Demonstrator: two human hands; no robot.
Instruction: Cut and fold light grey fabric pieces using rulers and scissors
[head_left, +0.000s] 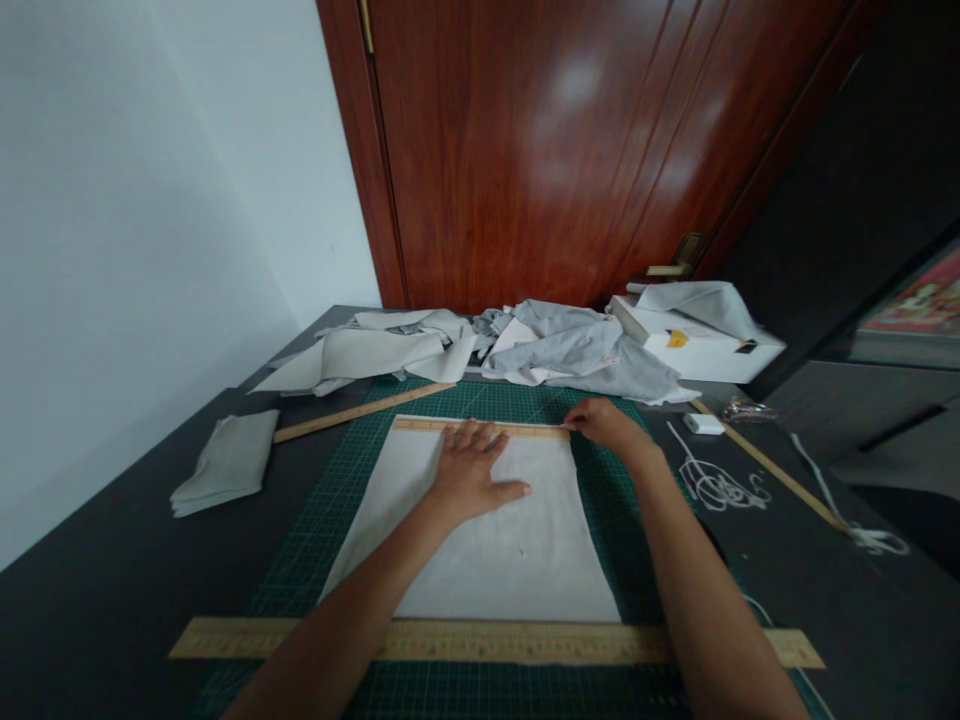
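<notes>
A white cloth lies flat on a green cutting mat. Along its far edge runs a thin wooden ruler. My left hand rests palm down with fingers spread, its fingertips on that ruler and the rest on the cloth. At the cloth's far right corner, my right hand has its fingers pinched together by the ruler's end; what is between them is too small to make out. A wide wooden ruler lies across the mat along the cloth's near edge, under my forearms.
Folded cloth and a slanting wooden stick lie left. Fabric scraps and grey cloth are heaped at the back beside a white box. White cord, a white adapter and another stick lie right.
</notes>
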